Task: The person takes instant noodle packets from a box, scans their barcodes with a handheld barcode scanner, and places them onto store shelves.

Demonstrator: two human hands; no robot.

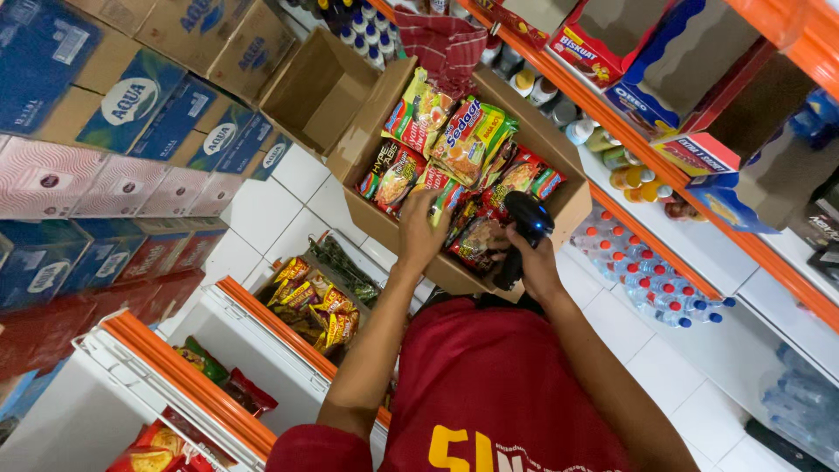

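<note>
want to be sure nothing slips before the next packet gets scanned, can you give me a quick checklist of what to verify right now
1. Left hand on a packet: ok, fingers rest on the colourful noodle packets in the box.
2. Right hand grips the black handheld scanner: ok, fingers wrapped round its handle.
3. Open brown cardboard box steady: cannot tell, what bears it is hidden behind the arms.
4. Scanner aimed at a packet: cannot tell, its window is not visible.
5. Box flaps out of the way: ok, folded outward.
6. White wire shelf with orange edge has room: cannot tell, only partly seen.
</note>
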